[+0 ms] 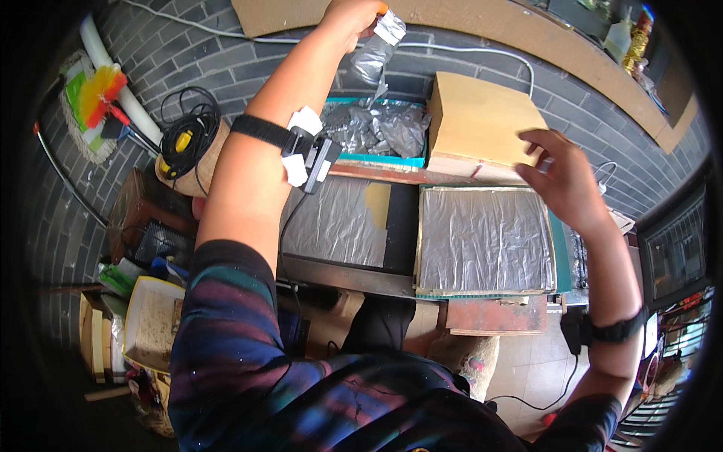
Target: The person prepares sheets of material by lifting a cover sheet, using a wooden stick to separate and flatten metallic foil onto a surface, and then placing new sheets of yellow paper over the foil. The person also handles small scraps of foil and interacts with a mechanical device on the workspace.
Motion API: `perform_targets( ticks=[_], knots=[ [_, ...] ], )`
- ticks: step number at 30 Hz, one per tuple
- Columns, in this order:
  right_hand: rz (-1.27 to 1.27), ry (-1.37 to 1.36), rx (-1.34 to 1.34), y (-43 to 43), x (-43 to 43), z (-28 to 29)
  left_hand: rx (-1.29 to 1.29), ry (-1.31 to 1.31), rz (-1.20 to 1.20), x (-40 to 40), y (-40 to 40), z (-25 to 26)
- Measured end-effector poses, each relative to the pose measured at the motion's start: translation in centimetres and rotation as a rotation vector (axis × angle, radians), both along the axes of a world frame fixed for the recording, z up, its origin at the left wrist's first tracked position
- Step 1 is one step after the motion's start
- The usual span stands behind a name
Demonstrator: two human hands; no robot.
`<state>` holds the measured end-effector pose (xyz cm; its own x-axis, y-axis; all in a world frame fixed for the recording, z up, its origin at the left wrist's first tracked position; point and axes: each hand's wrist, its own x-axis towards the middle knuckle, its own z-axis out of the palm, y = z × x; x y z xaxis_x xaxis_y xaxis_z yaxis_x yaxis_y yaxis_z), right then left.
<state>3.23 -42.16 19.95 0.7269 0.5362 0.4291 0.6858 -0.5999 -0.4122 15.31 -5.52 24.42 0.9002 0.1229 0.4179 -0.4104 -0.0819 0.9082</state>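
Observation:
My left hand (353, 22) is raised at the top, pinching a crumpled strip of silvery foil (373, 59). Something orange shows at its fingertips. The strip dangles over a teal tray (390, 161) heaped with crumpled foil scraps (378, 127); its lower end comes down near the heap. My right hand (559, 169), fingers apart and holding nothing, hovers by the right end of a stack of tan sheets (486, 118). Below it, a wrinkled foil sheet (486, 237) lies on a stack over a green mat (559, 248). Another foil sheet (339, 226), partly hidden by my left arm, covers a dark board (402, 231).
Coiled black cable (192, 130) fills a round container at left, near a mop (85, 113) and a colourful duster (101, 93). A yellow-rimmed box (152, 322) stands lower left. Thin cables hang from the devices strapped to both arms. A grey brick wall rises behind the bench.

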Motion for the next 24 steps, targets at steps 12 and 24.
perform_targets(
  ticks=[12, 24],
  knots=[
    [-0.093, 0.032, 0.157, 12.2, 3.9, -4.0, -0.054, 0.008, 0.150, -4.7, -5.6, 4.8],
    [0.074, 0.360, 0.467, 9.7, 8.6, -6.3, -0.166, 0.156, 0.216, -3.2, 0.6, 0.8]
  ],
)
